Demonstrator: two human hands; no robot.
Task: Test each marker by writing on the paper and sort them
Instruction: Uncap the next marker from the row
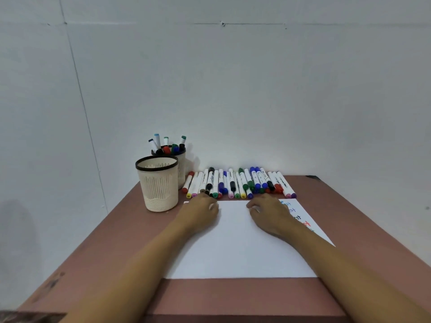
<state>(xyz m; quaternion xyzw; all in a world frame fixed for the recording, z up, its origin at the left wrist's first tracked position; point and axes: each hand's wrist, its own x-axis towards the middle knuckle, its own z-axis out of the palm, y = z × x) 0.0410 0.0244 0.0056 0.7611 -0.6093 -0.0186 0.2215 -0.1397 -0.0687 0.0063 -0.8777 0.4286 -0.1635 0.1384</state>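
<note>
Markers (240,183) in row on bench (233,297), beyond paper (235,248). Left hand (200,214), right hand (268,214) rest on paper, fingers (205,198) curled; hold unclear. Markers likely light, stiff, slippery, prone to roll; pinch mid-barrel.

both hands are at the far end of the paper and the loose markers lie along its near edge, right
Not the near edge: the head view shows the loose markers lying along the far edge of the paper, beyond the left hand and right hand.
</note>
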